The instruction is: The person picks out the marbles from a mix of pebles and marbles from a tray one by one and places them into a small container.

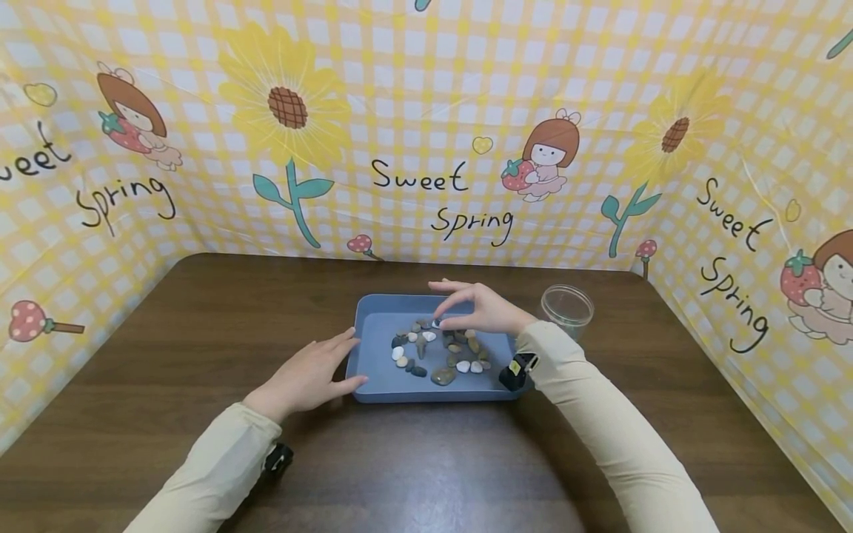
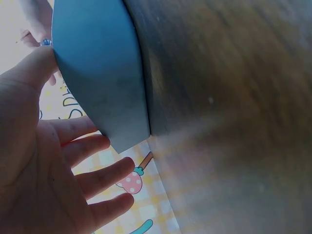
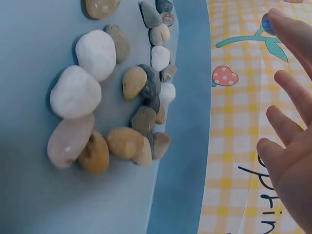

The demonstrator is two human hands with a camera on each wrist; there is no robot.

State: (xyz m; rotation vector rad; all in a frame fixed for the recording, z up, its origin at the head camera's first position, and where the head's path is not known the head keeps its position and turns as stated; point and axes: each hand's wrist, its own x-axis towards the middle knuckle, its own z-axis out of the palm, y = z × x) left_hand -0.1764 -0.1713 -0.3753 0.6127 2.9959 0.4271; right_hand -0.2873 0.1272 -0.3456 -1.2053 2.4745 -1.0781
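Observation:
My right hand (image 1: 489,309) is over the far side of the blue tray (image 1: 373,370). Its thumb and index finger pinch a blue glass marble (image 3: 268,23), while the other fingers stretch out loosely. At the tray's left end, my left hand (image 1: 303,377) rests with straight, spread fingers, the thumb near the rim in the left wrist view. Smooth stones lie in the tray in a curved outline, among them white stones (image 3: 75,92), tan stones (image 3: 126,143) and dark grey ones. A reddish glass marble (image 3: 167,19) sits among the stones. One larger brown stone (image 1: 443,376) lies toward the near edge.
A clear round jar (image 1: 567,307) stands behind the right forearm, just right of the tray. The brown wooden table (image 1: 253,311) meets a yellow checked cloth (image 1: 413,96) at the back and sides.

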